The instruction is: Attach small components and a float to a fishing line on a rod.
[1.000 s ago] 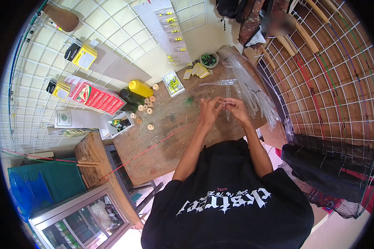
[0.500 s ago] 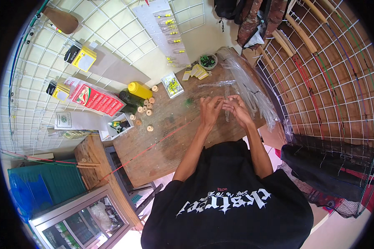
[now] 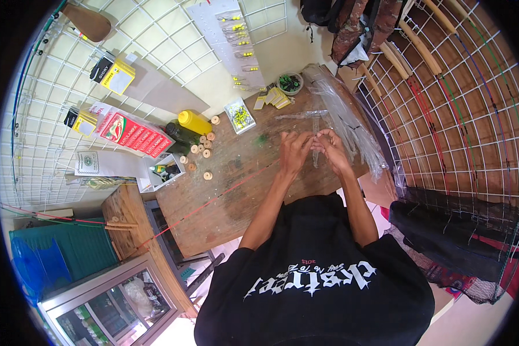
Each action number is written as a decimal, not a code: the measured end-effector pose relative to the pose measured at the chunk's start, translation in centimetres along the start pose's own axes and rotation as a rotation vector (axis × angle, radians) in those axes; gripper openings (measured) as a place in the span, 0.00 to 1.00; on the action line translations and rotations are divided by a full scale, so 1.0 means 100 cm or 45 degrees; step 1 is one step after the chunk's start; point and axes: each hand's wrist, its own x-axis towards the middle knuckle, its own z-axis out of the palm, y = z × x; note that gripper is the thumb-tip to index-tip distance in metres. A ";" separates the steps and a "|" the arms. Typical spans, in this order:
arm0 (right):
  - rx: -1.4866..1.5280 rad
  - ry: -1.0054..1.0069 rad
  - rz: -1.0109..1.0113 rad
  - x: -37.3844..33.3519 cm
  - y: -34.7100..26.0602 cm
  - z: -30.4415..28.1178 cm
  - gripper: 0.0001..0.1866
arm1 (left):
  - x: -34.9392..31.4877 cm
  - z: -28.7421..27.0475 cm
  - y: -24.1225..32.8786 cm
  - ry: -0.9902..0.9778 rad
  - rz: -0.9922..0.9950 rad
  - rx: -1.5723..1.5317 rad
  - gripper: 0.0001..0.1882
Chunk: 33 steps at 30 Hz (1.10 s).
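Note:
Over the right part of the wooden table, my two hands meet at the fingertips. My left hand has its fingers bent, thumb side toward the other hand. My right hand pinches with thumb and forefinger right beside it. Whatever is between the fingers is too small to make out. A thin red rod runs slantwise over the table, its upper end reaching my left wrist. Under and behind my right hand lie clear plastic sleeves, and a narrow clear strip stretches beneath the fingers.
Along the back stand a white tray of yellow-green beads, a tub of green pieces, yellow cards, a yellow bottle, a dark bottle and several wooden rings. Wire racks with rods rise at the right.
My fingers have shifted slightly at their meeting point; the right fingertips are drawn closer into a pinch. The rod and the things on the table stay where they were.

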 end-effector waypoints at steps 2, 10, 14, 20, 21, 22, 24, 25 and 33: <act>-0.023 -0.012 0.005 0.001 0.002 -0.001 0.09 | 0.000 0.000 -0.001 -0.018 -0.001 -0.007 0.06; -0.011 -0.033 -0.023 0.006 0.010 -0.003 0.12 | -0.011 -0.017 -0.008 0.099 -0.041 -0.059 0.10; 0.005 -0.055 -0.022 0.006 0.007 -0.001 0.13 | -0.030 -0.047 -0.020 0.107 -0.174 0.064 0.16; -0.051 -0.078 -0.048 0.010 0.005 -0.003 0.13 | -0.055 -0.083 -0.039 -0.277 -0.680 -0.045 0.13; -0.030 -0.073 -0.060 0.011 0.006 -0.004 0.14 | -0.057 -0.087 -0.042 -0.267 -0.684 -0.041 0.13; -0.010 -0.068 -0.073 0.012 0.005 -0.005 0.15 | -0.060 -0.089 -0.044 -0.219 -0.681 -0.077 0.11; 0.013 -0.014 -0.102 0.013 0.003 -0.017 0.14 | -0.059 -0.089 -0.047 -0.174 -0.672 -0.118 0.09; 0.038 0.040 -0.128 0.013 0.003 -0.025 0.14 | -0.058 -0.090 -0.048 -0.151 -0.654 -0.116 0.09; 0.205 0.208 -0.135 0.017 -0.005 -0.063 0.11 | -0.046 -0.097 -0.041 -0.193 -0.627 -0.100 0.10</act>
